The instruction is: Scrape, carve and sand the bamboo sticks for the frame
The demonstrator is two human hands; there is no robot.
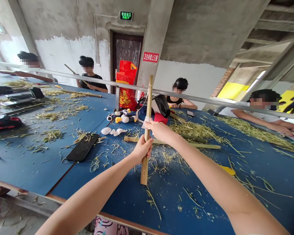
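A pale bamboo stick (144, 169) stands tilted over the blue table, its top leaning slightly right and away from me. My left hand (142, 150) is wrapped round its lower half. Higher up, my right hand (159, 130) is closed on a small white sheet (146, 122) pressed against the stick; whether it is paper or cloth I cannot tell. Behind my hands another bamboo stick (198, 144) lies crosswise on the table. Fine dust and shavings (164, 158) are scattered around the upright stick.
A black phone (82, 147) lies on the blue table (117, 199) at left, near white-and-black figures (125, 117). A red bag (126, 88) stands behind a metal rail (98, 78). Green shavings (196, 130) pile up at right, near a yellow object (227, 170). Several people sit across.
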